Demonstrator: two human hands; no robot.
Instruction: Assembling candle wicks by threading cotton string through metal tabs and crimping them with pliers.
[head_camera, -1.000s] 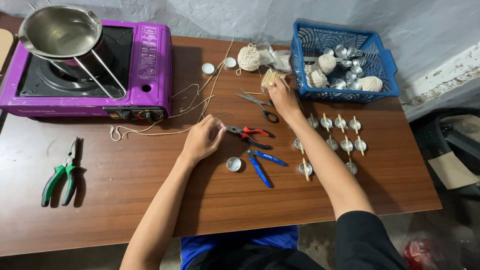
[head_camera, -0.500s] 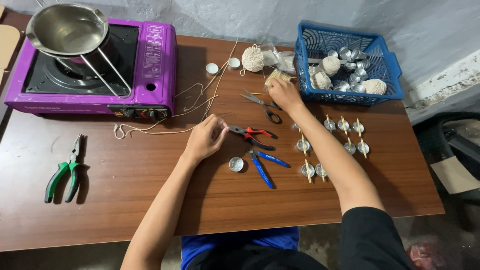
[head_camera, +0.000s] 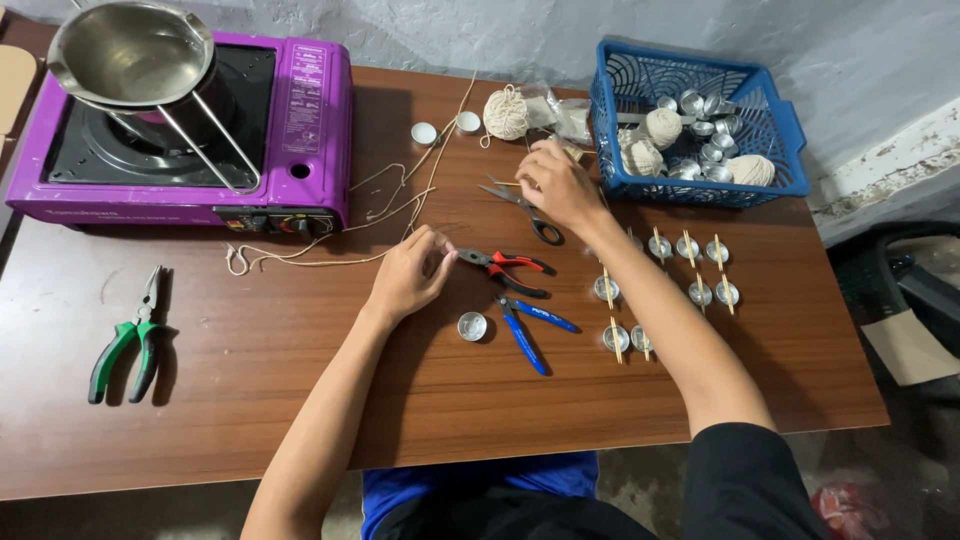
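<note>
Left hand (head_camera: 408, 275) rests nearest, fingers pinched narrow on the end of the string (head_camera: 330, 258), which runs leftward toward the purple stove (head_camera: 310, 110). Red pliers (head_camera: 510, 270) lie just right of those fingertips. Farther off, right hand (head_camera: 555, 185) curls over the scissors (head_camera: 520, 205); grip unclear.
</note>
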